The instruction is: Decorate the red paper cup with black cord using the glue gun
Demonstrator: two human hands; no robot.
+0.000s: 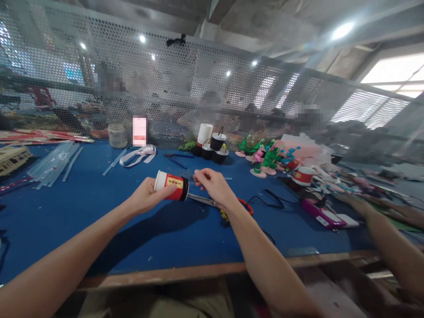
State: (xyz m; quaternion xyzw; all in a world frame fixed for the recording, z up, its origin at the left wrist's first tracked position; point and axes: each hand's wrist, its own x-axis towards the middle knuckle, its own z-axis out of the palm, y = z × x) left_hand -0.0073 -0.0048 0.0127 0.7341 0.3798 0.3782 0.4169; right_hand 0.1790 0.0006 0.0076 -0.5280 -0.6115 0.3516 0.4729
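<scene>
My left hand (145,197) is closed around a small red and white paper cup (171,185) with a yellow label and a black rim, held on its side above the blue table (99,221). My right hand (213,185) is at the cup's open end, fingers pinched together on something too small to make out. Scissors with red handles (232,204) lie on the table just under my right wrist.
Black and white cups (212,143) stand by the perforated metal screen (198,88). Green and pink craft pieces (268,157), a red and white cup (302,176) and a pink tool (319,213) lie at the right. A co-worker's arm (391,238) reaches in there. Clear strips (54,163) lie at left.
</scene>
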